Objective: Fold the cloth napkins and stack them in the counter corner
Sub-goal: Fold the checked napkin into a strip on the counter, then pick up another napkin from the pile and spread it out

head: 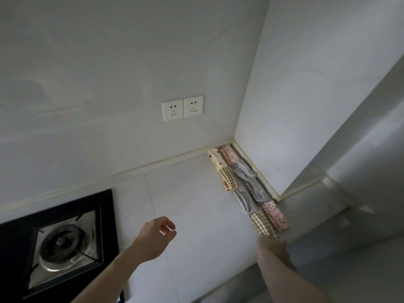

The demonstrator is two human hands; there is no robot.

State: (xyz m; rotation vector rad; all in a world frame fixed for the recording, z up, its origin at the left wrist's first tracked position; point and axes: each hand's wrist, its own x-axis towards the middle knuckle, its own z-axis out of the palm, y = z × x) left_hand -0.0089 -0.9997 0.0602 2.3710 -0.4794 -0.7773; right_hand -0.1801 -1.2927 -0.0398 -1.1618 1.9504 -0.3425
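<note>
Right hand (272, 246) is touching the near checked napkin (263, 224), its grip blurred, unreadable; left hand (157, 237) is hovering loosely curled, empty; napkins (244, 184) are lining the corner wall; nudging risks unfolding them.

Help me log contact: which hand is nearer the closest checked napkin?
Right. The right hand is at the checked napkin's near end; the left hand hovers well to its left.

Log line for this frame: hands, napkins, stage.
left hand: loosely curled, holds nothing, over counter | right hand: at near checked napkin, grip unclear | folded napkins: two rows along right wall | stage: placing
</note>
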